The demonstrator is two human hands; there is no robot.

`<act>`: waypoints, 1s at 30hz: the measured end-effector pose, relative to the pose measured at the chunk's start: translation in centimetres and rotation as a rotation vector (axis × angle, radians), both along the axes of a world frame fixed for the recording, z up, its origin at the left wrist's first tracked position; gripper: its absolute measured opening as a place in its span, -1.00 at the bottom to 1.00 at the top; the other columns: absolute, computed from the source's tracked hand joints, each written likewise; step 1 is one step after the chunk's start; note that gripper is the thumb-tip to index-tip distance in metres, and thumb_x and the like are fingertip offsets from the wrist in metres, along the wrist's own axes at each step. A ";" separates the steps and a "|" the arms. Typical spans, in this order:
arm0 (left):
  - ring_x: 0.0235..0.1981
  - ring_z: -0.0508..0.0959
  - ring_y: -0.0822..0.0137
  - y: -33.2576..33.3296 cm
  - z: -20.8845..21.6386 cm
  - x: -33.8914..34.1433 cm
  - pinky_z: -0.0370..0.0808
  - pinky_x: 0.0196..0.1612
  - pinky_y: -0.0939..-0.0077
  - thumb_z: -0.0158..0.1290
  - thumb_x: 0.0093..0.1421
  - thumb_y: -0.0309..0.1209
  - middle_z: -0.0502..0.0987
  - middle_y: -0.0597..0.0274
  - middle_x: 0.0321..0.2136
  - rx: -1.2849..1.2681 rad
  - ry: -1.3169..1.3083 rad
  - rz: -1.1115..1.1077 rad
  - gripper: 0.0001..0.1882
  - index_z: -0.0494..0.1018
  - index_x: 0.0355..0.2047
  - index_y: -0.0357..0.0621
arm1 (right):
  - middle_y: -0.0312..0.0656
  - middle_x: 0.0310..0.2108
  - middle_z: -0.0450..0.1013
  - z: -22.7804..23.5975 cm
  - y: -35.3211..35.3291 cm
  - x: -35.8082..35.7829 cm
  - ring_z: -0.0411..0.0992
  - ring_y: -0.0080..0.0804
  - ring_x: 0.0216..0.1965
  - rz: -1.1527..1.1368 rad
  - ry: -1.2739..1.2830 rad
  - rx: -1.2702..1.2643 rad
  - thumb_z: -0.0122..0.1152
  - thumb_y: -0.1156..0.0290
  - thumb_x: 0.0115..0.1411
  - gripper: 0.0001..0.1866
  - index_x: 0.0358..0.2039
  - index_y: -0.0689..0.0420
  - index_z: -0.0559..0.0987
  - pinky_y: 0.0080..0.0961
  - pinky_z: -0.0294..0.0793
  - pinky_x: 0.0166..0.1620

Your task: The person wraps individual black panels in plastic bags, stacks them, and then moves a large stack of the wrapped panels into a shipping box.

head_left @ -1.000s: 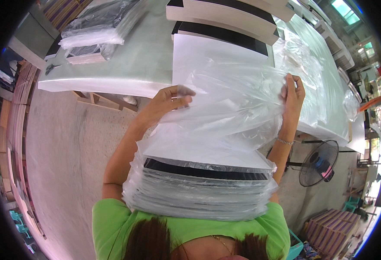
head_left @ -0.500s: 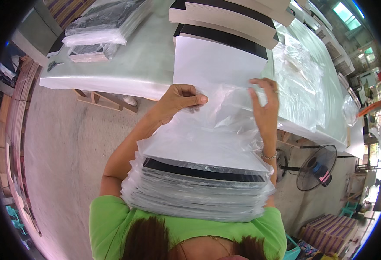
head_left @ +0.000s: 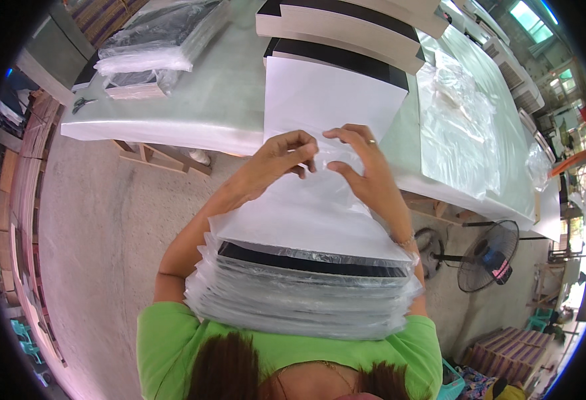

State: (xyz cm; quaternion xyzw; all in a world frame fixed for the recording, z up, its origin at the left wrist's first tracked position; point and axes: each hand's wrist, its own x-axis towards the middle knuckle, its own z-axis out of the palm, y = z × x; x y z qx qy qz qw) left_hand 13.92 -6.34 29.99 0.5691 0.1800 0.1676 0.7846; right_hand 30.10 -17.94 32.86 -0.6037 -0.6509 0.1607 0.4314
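A thick stack of black-and-white sheets in clear plastic bags [head_left: 306, 300] rests against my body. The top bag's loose film [head_left: 329, 183] reaches forward over a white sheet [head_left: 329, 93]. My left hand [head_left: 285, 155] is closed, its thumb and curled fingers pinching the film. Beside it, my right hand [head_left: 363, 155] is held over the film with thumb and forefinger apart, so it is open. Whether its fingertips touch the film is hard to see. Behind the white sheet stand stacks of black-topped boards [head_left: 339, 60].
Bagged packs [head_left: 146, 47] and scissors [head_left: 83, 103] lie on the left of the pale covered table [head_left: 173, 127]. Loose plastic bags [head_left: 463, 127] spread over its right side. A standing fan [head_left: 486, 257] is at the right, below the table edge.
My right hand has moved left, close to my left hand. My left hand has shifted slightly, still by the film. The bagged stack has stayed put.
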 end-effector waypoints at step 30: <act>-0.49 0.47 0.53 2.3 -6.1 -3.9 0.36 -0.45 0.66 0.14 0.06 -0.28 0.52 0.28 -0.55 0.145 0.330 0.114 -0.77 0.53 -0.42 -0.22 | -0.26 -0.05 0.25 -6.9 2.1 1.2 0.15 -0.22 0.01 -0.069 -0.403 0.085 0.30 0.35 -0.09 -0.70 -0.26 -0.07 0.54 -0.28 0.08 0.04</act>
